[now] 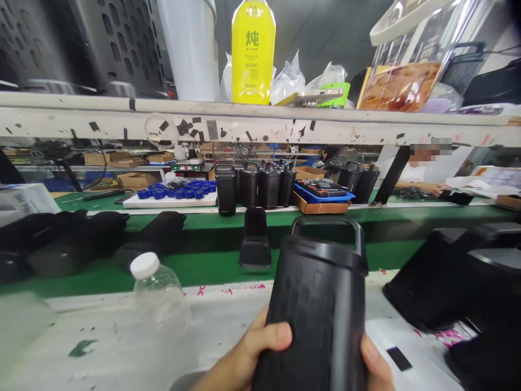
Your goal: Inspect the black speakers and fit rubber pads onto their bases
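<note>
Unit (pixel 315 315), blk w/ handle (pixel 359 239) up, is right of clear bottle (pixel 160 296); L hand (pixel 254 345) & R hand (pixel 376 364) fingers gripping its sides. Blue caps (pixel 198 194) on wht tray (pixel 171 203) beyond bottle.

Bright, even light across the white worktop (pixel 101 347), and look at that pale streak of glare down the black case (pixel 309 293)! Over on the left, the clear bottle (pixel 160 298) is smeared with blur, the lower corner pure haze; up right, the clear container (pixel 401 87) leans, stretched, beside a dark corner.
</note>
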`<state>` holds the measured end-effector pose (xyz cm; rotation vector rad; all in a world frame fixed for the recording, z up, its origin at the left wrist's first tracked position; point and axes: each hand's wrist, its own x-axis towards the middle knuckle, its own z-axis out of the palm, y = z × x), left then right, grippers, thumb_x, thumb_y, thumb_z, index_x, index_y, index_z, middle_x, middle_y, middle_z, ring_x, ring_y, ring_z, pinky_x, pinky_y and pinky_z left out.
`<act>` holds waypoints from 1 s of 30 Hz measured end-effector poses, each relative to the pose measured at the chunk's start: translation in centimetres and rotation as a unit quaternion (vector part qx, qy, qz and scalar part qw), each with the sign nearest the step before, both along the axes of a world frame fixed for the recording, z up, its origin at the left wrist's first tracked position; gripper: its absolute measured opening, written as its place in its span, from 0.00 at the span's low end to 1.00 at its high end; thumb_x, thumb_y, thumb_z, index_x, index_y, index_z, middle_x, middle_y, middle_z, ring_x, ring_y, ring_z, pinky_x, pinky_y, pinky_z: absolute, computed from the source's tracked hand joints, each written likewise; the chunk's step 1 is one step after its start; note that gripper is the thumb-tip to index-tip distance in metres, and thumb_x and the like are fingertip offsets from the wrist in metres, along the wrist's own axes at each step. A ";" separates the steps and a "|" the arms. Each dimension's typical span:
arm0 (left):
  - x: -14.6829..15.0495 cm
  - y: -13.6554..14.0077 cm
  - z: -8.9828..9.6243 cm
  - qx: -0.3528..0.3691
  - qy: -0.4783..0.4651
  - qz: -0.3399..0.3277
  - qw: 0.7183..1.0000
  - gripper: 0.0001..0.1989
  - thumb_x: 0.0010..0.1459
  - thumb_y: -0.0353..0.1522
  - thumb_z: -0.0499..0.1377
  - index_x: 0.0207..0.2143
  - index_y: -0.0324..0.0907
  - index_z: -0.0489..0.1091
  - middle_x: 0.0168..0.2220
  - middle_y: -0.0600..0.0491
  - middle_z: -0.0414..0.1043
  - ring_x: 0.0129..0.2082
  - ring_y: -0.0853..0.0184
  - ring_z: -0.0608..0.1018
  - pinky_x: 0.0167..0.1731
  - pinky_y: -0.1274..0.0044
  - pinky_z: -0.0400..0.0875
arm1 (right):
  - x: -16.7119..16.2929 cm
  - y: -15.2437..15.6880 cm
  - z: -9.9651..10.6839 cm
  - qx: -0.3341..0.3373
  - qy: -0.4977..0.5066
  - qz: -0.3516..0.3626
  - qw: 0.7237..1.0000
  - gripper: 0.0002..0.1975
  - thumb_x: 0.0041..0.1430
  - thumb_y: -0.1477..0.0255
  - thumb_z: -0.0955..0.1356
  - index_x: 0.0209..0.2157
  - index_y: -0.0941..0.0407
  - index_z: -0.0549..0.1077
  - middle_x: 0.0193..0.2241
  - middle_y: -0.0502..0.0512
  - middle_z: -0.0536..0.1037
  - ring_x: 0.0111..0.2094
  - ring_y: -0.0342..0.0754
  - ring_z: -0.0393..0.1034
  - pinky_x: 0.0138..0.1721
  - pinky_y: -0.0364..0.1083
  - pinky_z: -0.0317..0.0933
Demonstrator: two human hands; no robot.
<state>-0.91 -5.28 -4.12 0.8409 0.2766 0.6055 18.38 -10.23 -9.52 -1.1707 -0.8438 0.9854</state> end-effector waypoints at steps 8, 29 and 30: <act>1.0 0.5 1.0 0.025 0.025 0.164 0.986 0.34 0.49 0.33 0.70 0.58 0.45 0.65 0.51 0.47 0.77 0.54 0.54 0.77 0.55 0.67 0.68 | -4.2 0.3 3.7 0.008 -0.022 0.094 0.995 0.60 0.49 0.46 0.73 0.69 0.51 0.34 0.69 0.60 0.51 0.68 0.55 0.48 0.66 0.54 0.51; 0.7 0.5 -4.6 0.309 0.096 0.219 0.920 0.52 0.48 0.51 0.68 0.69 0.50 0.48 0.71 0.50 0.48 0.71 0.44 0.47 0.71 0.59 0.39 | -0.8 0.1 3.8 0.260 -0.167 -0.080 0.948 0.44 0.52 0.42 0.67 0.63 0.52 0.59 0.44 0.60 0.77 0.41 0.59 0.76 0.37 0.49 0.73; 0.7 0.4 -4.4 0.304 0.097 0.217 0.922 0.51 0.49 0.51 0.67 0.70 0.50 0.46 0.71 0.51 0.48 0.71 0.45 0.48 0.71 0.60 0.40 | -1.3 -0.4 4.5 0.244 -0.161 -0.076 0.953 0.41 0.57 0.46 0.66 0.65 0.52 0.56 0.49 0.62 0.75 0.45 0.58 0.75 0.42 0.49 0.72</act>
